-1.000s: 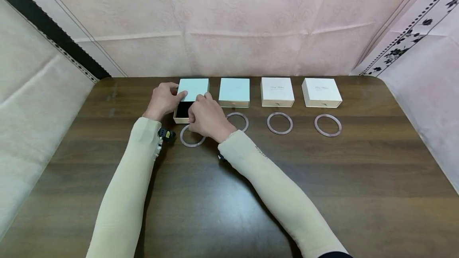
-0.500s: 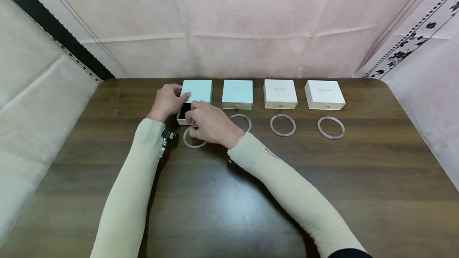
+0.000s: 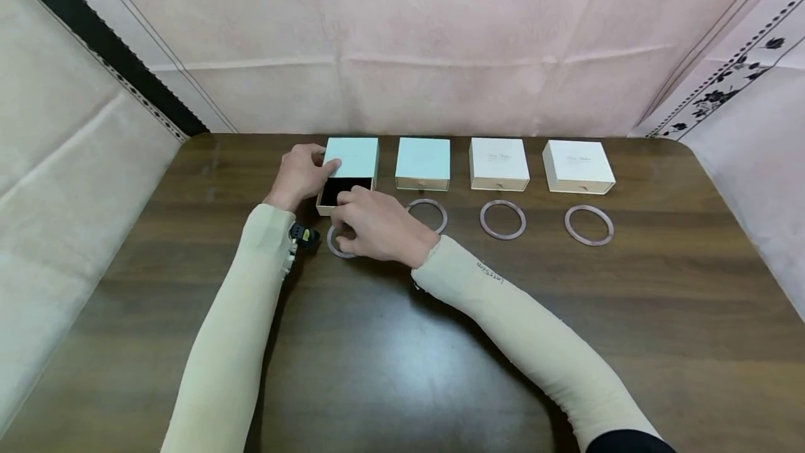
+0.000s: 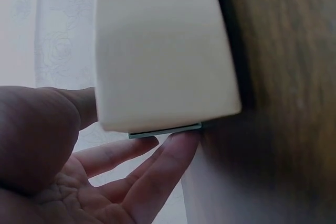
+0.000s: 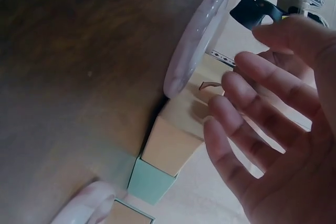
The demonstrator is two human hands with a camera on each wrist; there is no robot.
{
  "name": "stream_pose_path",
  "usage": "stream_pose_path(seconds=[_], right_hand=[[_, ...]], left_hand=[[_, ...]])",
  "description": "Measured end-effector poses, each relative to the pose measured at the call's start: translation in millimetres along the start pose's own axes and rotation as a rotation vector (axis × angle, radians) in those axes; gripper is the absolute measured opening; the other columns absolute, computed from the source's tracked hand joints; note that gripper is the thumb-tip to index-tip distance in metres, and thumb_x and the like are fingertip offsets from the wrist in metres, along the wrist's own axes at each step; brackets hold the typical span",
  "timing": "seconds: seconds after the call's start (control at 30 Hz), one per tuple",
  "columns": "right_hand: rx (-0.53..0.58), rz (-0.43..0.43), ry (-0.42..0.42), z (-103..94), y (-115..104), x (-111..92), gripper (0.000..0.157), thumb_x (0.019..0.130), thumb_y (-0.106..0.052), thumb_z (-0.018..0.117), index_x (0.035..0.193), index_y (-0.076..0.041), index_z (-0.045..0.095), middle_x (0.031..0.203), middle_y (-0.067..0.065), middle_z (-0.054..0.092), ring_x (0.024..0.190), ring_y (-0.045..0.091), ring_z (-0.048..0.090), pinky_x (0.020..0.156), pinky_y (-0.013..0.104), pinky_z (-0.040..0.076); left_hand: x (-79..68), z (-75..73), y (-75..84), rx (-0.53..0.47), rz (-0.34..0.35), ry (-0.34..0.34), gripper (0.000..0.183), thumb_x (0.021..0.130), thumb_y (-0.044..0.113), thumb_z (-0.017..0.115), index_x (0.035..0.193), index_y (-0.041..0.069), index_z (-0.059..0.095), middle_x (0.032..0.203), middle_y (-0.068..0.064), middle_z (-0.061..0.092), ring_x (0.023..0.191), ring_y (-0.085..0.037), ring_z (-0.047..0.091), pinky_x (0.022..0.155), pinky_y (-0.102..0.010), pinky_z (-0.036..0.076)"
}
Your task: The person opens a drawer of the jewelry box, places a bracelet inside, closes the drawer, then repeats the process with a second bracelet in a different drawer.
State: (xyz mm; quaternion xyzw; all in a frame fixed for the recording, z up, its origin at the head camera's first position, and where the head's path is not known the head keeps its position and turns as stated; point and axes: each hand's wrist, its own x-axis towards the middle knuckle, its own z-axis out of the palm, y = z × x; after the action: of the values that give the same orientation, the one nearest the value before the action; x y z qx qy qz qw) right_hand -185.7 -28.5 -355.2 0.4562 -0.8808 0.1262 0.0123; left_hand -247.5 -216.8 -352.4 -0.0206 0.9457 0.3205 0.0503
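The leftmost pale turquoise gift box (image 3: 353,156) has its drawer (image 3: 324,211) slid out toward me, with a dark lining showing. My left hand (image 3: 299,177) holds the box's left side, thumb on the top edge; the left wrist view shows its fingers (image 4: 157,182) against the turquoise sleeve. In front of the drawer lies a pale lilac bangle (image 5: 176,69), partly covered in the head view by my right hand (image 3: 380,226). That hand hovers by the bangle with loosely bent fingers and a gap from it in the right wrist view. A small ribbon pull (image 5: 210,85) sticks out of the drawer front.
To the right stand another turquoise box (image 3: 423,156) and two white boxes (image 3: 499,158), all shut, in a row along the far edge of the wooden table (image 3: 402,369). Each has a lilac bangle (image 3: 502,236) in front. Pale cloth (image 3: 402,40) hangs behind.
My right hand has drawn back from the drawer front toward the near bangle, and its fingers have loosened. The left hand keeps its hold on the box. The head view has shifted slightly.
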Motion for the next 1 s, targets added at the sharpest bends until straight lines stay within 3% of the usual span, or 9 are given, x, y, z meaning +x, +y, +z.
stream_pose_path(seconds=[0.33, 0.63, 1.0], right_hand=[[-0.015, 0.0, -0.04, -3.6, 3.5, -3.9, 0.015, 0.09, -0.035, 0.075, 0.085, -0.022, 0.073, 0.092, -0.005, 0.063, 0.092, 0.015, 0.055, 0.081, 0.029, 0.047], [0.001, 0.019, -0.102, -8.7, -1.3, -4.9, 0.015, 0.088, -0.035, 0.078, 0.087, -0.021, 0.073, 0.091, -0.007, 0.061, 0.096, 0.016, 0.056, 0.077, 0.031, 0.05], [0.026, 0.051, -0.177, -2.8, -3.3, -5.6, 0.021, 0.085, -0.04, 0.082, 0.084, -0.023, 0.07, 0.095, -0.007, 0.063, 0.101, 0.016, 0.056, 0.076, 0.032, 0.052]], left_hand=[[3.7, 0.4, 0.4, 0.005, -0.005, -0.012, 0.052, 0.106, 0.034, 0.054, 0.147, 0.002, 0.052, 0.137, -0.024, 0.058, 0.122, -0.041, 0.057, 0.101, -0.055, 0.049], [2.6, -1.2, -0.2, 0.002, -0.008, -0.007, 0.053, 0.107, 0.034, 0.053, 0.149, 0.002, 0.05, 0.137, -0.024, 0.057, 0.119, -0.039, 0.058, 0.099, -0.054, 0.049], [2.9, -0.4, 0.7, 0.009, -0.021, -0.011, 0.055, 0.106, 0.035, 0.054, 0.15, 0.003, 0.049, 0.141, -0.024, 0.056, 0.126, -0.04, 0.055, 0.103, -0.055, 0.048]])
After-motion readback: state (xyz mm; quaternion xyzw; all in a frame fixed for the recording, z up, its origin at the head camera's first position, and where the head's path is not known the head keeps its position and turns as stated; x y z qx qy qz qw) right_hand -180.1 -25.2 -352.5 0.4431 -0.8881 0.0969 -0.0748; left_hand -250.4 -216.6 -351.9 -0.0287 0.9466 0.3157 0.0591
